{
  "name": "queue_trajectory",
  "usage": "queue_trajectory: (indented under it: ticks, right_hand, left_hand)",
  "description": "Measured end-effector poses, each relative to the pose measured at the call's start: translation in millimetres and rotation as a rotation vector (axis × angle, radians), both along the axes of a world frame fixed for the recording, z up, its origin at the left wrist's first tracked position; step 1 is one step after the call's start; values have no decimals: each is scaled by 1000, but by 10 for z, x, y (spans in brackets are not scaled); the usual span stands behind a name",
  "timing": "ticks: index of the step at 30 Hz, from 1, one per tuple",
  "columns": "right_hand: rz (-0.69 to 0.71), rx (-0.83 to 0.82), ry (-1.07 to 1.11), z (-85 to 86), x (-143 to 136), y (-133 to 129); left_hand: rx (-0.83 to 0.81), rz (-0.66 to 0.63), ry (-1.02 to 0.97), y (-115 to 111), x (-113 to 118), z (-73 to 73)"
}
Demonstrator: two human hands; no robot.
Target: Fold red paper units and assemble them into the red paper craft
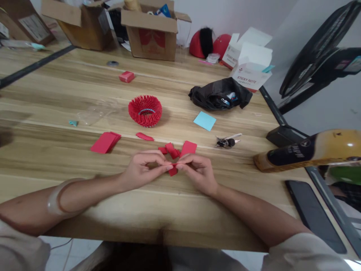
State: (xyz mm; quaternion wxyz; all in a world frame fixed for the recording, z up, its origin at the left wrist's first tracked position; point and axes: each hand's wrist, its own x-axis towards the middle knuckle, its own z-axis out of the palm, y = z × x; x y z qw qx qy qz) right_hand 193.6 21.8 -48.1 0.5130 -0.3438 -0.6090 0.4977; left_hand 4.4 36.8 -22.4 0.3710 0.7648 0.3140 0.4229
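Between my left hand (149,166) and my right hand (197,171), a small red paper strip (173,171) is pinched, one hand at each side. Thumbs and forefingers press its upper edge, and the lower part hangs between them. Just beyond the fingertips lie several folded red paper pieces (170,149) and a flat red paper sheet (188,147). A curved red piece (144,136) rests further left, near a stack of red paper (105,142). Behind it stands a round red bowl (145,110) built of many folded paper pieces, with a pale blue ring inside.
A blue paper sheet (205,121), keys (228,141) and a black bag (220,94) lie to the right. A bottle (310,149) and a phone (314,214) are by the right edge, near a fan (316,49). Cardboard boxes (152,37) and sticky note boxes (249,71) stand behind.
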Motion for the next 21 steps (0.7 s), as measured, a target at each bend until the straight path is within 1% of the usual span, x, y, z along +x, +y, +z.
queue_trajectory:
  ticks: [6,12,14,16,18,20,21]
  right_hand:
    - [-21,42,-156,15,15,-8]
    - [-12,-32,-116,-26,-5,-5]
    - [-22,-20,-120,-25,-5,-6]
    - [-50,55,-156,-13,8,5]
    - [-94,189,-243,-1,40,36]
    - [-176,351,-404,1,90,86]
    - [-243,402,-487,-3,118,115]
  left_hand:
    - [-29,-11,33,0,-2,-6]
    - [-28,-3,47,-2,-26,-57]
    - [7,-14,55,13,-29,-67]
    - [85,-56,62,35,-33,-70]
    - [176,-93,79,57,-41,-70]
    - [254,-110,120,74,-56,-68]
    - [297,-117,148,79,-64,-66]
